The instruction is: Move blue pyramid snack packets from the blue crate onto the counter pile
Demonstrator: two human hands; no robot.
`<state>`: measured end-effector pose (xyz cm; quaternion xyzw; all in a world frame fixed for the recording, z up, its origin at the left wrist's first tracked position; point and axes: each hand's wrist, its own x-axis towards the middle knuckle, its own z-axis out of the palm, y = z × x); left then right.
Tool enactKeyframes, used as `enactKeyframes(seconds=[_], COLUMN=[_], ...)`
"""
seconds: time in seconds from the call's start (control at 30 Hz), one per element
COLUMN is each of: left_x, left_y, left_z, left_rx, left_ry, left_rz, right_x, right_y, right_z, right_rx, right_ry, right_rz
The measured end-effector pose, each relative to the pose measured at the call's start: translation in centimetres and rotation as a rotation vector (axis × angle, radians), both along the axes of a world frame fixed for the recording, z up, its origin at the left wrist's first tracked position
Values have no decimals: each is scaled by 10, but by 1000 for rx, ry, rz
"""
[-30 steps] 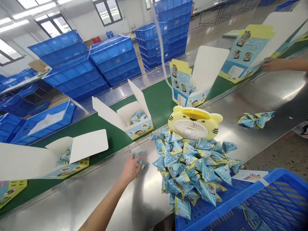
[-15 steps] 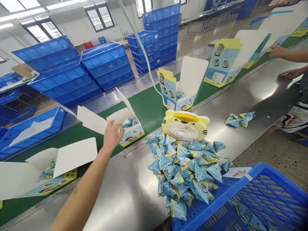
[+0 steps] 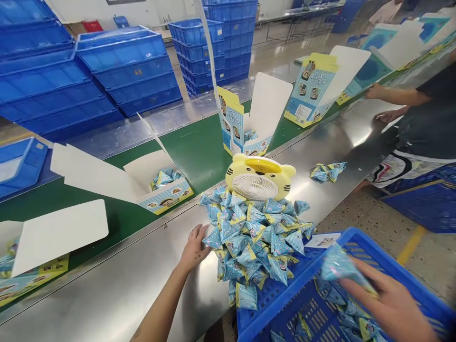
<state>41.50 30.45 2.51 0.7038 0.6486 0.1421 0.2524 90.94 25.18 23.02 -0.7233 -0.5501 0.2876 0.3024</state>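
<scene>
Packets heaped at tabletop's near edge, just before fan; presumably piled there for easy reach. Left hand palm down beside heap's left side, fingers loosely spread, nothing seen held. Right hand, blurred, pinches one packet above crate; fingertip grip probably suits its small, pointed shape.

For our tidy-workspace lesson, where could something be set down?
Bare: the metal table between the left hand and green belt; the belt between the boxes left of and behind the fan. Crowded: the packet pile before the fan.
</scene>
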Motion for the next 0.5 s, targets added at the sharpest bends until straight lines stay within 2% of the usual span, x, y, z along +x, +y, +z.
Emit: enactKeyframes(seconds=[0.1, 0.17, 0.23, 0.3, 0.4, 0.43, 0.5], left_x=[6, 7, 7, 7, 8, 9, 10], left_y=[-3, -10, -17, -22, -24, -24, -22], left_z=[-13, -23, -33, -39, -42, -42, -41], left_rx=[94, 189, 258, 295, 310, 308, 304], left_ry=[63, 85, 95, 104, 103, 96, 85], left_rz=[-13, -28, -42, -32, -2, 0, 3], right_x=[-41, -56, -49, -20, 34, 47, 57], right_y=[43, 59, 53, 25, -50, -77, -122], right_z=[1, -6, -25, -56, -119, -141, -179], right_rx=[-4, 16, 40, 74, -2, -88, -132], right_ry=[28, 24, -8, -28, -37, -59, -52], right_rz=[150, 126, 26, -177, -556, -619, -575])
